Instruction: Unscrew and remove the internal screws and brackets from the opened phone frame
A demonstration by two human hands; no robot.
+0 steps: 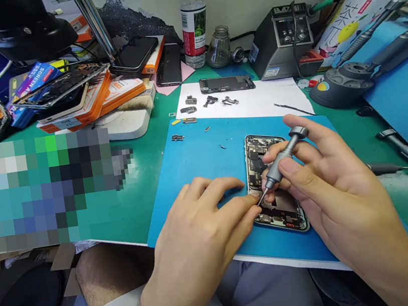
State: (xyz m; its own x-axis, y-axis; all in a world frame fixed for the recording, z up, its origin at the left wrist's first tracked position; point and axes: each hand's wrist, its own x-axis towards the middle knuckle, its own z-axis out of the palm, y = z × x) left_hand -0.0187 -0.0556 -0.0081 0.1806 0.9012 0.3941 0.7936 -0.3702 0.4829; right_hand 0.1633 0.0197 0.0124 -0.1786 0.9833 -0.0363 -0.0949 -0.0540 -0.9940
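Note:
An opened phone (281,200) lies on the blue mat (201,161), its circuit boards and metal parts showing. My right hand (329,181) grips a grey precision screwdriver (279,165) between thumb and fingers, one finger near its cap. The screwdriver slants down to the left, with its tip at the phone's left edge. My left hand (205,218) rests at that edge, its fingertips beside the tip; whether they pinch anything is hidden. Small metal parts (178,137) lie on the mat's upper left.
Behind the mat, white paper (272,98) bears a phone screen part (226,84) and small brackets. A bottle (194,27), a glass jar (219,49) and a black device (282,43) stand behind. Boxes (83,106) are piled left; a tool holder (342,85) stands right.

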